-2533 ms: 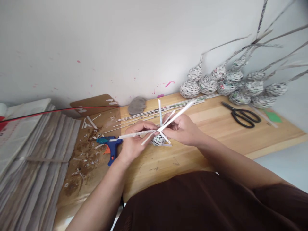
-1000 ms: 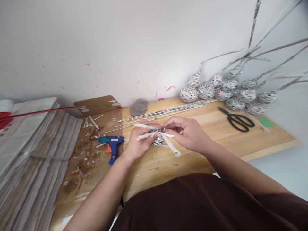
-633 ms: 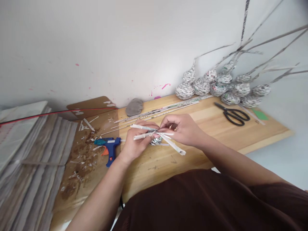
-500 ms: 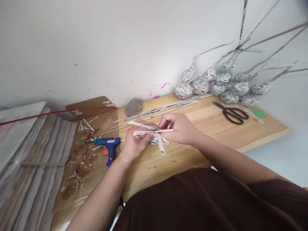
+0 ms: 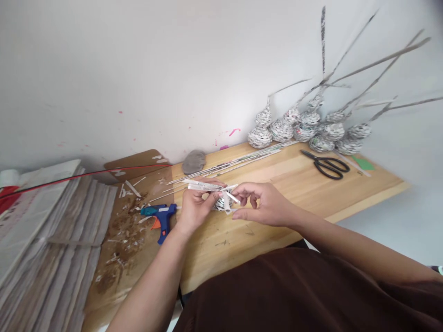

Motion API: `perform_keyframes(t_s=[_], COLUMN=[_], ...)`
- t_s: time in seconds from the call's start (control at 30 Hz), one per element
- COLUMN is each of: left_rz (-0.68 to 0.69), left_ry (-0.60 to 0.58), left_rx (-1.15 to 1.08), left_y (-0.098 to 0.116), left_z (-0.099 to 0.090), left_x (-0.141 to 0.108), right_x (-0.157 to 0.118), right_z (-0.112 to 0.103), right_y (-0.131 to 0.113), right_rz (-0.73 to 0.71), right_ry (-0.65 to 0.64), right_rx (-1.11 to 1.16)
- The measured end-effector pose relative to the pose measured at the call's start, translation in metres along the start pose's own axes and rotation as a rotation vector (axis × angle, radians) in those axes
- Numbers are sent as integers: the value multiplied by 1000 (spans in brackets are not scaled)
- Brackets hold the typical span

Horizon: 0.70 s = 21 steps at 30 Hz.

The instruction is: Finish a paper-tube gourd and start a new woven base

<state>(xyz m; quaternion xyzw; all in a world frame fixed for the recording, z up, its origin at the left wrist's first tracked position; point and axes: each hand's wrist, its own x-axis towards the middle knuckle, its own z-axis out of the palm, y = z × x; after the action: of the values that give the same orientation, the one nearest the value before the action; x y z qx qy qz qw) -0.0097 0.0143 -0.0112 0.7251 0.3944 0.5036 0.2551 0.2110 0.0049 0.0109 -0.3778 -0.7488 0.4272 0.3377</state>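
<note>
My left hand [image 5: 198, 206] is closed around a small woven newspaper piece [image 5: 221, 203], its fingers partly hidden behind it. Rolled paper strips [image 5: 204, 185] stick out from the top of the piece, some to the left over the hand, others toward the right and front. My right hand [image 5: 258, 203] is just right of the piece, thumb and fingers apart around the strip ends. Whether a fingertip touches a strip is hard to make out. A blue glue gun [image 5: 162, 216] with an orange trigger lies left of my left hand.
Several woven gourd shapes [image 5: 260, 137] with long paper stems stand at the back right. Black scissors [image 5: 327, 165] lie before them. Thin paper rods [image 5: 238, 159] and a grey lump [image 5: 194, 162] are behind my hands. Stacked newspapers [image 5: 65, 240] and paper scraps [image 5: 116, 249] are at left.
My right hand has opened its fingers and shifted down to the front right side of the piece. Strips that fanned out at left now lie closer together. The view has turned slightly.
</note>
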Motion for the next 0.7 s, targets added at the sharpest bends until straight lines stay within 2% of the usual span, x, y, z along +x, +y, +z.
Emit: perform_keyframes(t_s=[0.27, 0.33, 0.47, 0.57, 0.63, 0.7], left_rz=[96, 104, 107, 92, 71, 44], left_ry=[-57, -59, -62, -14, 30, 68], left_rx=[23, 20, 13, -34, -98, -183], left_y=[12, 13, 11, 11, 12, 13], left_z=[2, 3, 3, -1, -5, -8], left_x=[1, 1, 0, 0, 1, 2], right_x=[-4, -4, -3, -9, -20, -36], right_z=[-2, -2, -6, -30, -62, -102], right_y=[-15, -18, -16, -6, 10, 31], right_rz=[-274, -260, -89, -8, 63, 183], right_ry=[247, 272, 278, 290, 289, 336], right_rx=[-348, -323, -125, -172, -407, -680])
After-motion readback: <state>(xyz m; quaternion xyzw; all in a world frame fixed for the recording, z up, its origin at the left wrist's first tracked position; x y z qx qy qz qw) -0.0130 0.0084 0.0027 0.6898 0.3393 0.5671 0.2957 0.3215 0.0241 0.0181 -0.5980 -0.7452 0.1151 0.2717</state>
